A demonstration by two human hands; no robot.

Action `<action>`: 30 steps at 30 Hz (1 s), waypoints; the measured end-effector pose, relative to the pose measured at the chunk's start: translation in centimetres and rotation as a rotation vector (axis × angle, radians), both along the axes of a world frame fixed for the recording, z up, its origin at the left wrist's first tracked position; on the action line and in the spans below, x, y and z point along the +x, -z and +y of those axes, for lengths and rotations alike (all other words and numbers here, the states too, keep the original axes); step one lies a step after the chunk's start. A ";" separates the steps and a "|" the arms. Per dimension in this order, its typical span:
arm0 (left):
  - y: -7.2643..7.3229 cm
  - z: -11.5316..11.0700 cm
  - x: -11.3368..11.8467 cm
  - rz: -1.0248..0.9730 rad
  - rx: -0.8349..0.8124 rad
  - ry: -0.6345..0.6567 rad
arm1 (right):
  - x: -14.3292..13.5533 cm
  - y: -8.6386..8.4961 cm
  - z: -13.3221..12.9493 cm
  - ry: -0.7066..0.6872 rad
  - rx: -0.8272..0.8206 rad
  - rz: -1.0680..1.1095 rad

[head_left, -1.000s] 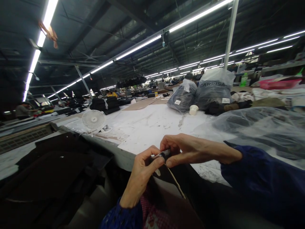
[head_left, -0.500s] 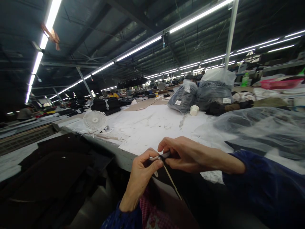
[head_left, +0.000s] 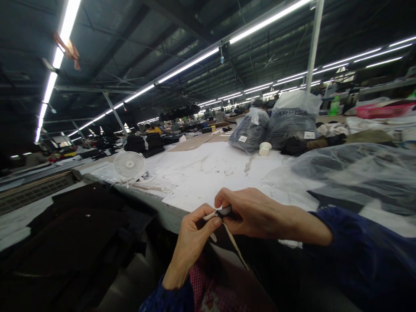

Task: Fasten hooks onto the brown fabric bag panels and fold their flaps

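Before the bench (head_left: 169, 215), your left fingers (head_left: 212, 225) and right fingers (head_left: 224, 196) pinch one dark-and-pale piece (head_left: 224, 211) closely, presumably to steady it.

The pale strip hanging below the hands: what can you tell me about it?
The pale strip is narrow, cream-coloured and looks like tape or cord. Nearly straight, it slants down and rightward from between the left hand and right hand, against dark material. I cannot tell whether either hand grips its upper end.

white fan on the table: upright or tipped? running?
Upright: the fan stands on the table, its round front raised toward the camera. Running: cannot tell; blades aren't distinct.
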State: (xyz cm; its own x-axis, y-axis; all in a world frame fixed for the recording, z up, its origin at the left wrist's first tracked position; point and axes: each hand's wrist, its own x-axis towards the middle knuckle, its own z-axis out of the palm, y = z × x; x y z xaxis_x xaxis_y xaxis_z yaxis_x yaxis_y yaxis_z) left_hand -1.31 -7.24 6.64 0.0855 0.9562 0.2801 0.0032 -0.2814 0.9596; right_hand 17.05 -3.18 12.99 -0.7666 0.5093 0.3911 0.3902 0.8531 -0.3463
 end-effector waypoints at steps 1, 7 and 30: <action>0.1 0.0 0.0 0.005 -0.012 -0.001 | -0.1 0.2 0.1 0.005 -0.005 0.013; 0.3 0.3 0.5 -0.160 -0.084 0.038 | -0.1 0.1 1.4 -0.190 -0.457 0.181; 0.5 -0.2 0.5 0.091 -0.082 -0.141 | 0.0 0.4 0.6 -0.020 0.241 -0.164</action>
